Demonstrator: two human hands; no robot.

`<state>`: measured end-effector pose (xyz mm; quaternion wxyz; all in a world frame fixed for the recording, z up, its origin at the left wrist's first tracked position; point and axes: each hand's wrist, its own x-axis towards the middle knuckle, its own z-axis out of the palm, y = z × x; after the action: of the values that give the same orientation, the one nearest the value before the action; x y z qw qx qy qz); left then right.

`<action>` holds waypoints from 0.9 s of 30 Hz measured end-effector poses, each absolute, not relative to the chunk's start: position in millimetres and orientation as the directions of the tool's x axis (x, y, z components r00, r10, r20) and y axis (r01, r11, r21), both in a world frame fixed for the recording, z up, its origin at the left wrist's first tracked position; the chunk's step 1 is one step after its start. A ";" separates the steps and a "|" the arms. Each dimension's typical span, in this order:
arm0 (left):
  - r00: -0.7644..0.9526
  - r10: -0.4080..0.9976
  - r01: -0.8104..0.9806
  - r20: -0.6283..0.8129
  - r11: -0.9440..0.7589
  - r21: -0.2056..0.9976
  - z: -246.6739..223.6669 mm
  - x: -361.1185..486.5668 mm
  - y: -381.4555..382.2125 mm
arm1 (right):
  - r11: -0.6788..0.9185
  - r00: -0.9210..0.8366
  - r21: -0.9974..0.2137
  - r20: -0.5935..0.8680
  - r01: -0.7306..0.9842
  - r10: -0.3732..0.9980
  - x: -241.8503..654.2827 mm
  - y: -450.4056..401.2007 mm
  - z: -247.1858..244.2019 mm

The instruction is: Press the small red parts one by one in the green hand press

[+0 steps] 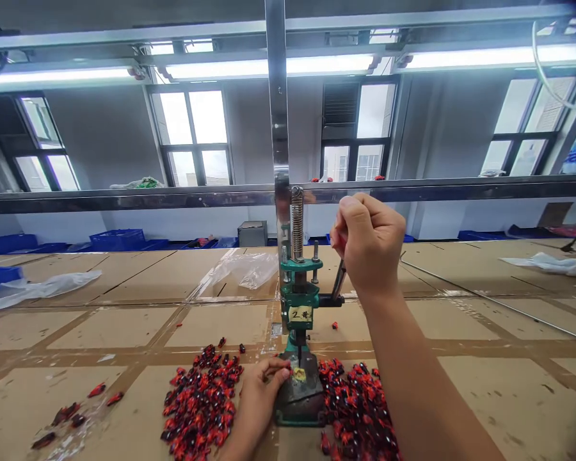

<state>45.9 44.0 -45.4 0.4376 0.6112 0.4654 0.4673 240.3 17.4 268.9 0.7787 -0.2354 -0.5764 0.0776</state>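
A green hand-lever press point(301, 314) stands upright on the cardboard-covered table, with a spring on top and a label reading "2#". My right hand point(370, 240) is closed in a fist around the upper end of the press lever point(338, 280). Beside the press base point(298, 406), my left hand point(264, 390) pinches a small reddish piece at its fingertips, close to the yellow patch point(299, 374) under the ram. The piece is mostly hidden by the fingers. Piles of small red and black parts lie to the left point(201, 403) and right point(358, 410) of the base.
Several loose parts point(67, 413) lie at the far left. Clear plastic film point(249, 269) sits behind the press, and a thin rod point(499, 298) lies at the right. A metal post point(279, 96) and rail point(125, 200) rise behind. Blue bins point(116, 239) stand along the back.
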 end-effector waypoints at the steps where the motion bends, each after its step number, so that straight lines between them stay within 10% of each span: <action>1: 0.113 0.980 0.193 0.163 -0.183 0.964 -49.7 52.4 40.0 | 0.875 0.323 -0.460 0.859 0.150 0.396 240.1 17.5 268.9; 27: 0.076 0.956 0.461 0.282 -0.284 0.841 -51.3 72.4 43.2 | 0.879 0.311 -0.463 0.857 0.113 0.412 239.6 14.0 269.0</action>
<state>72.4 43.2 -51.3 0.2868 0.6749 0.5249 0.4320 239.6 14.0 269.0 0.7771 -0.2266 -0.5792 0.0960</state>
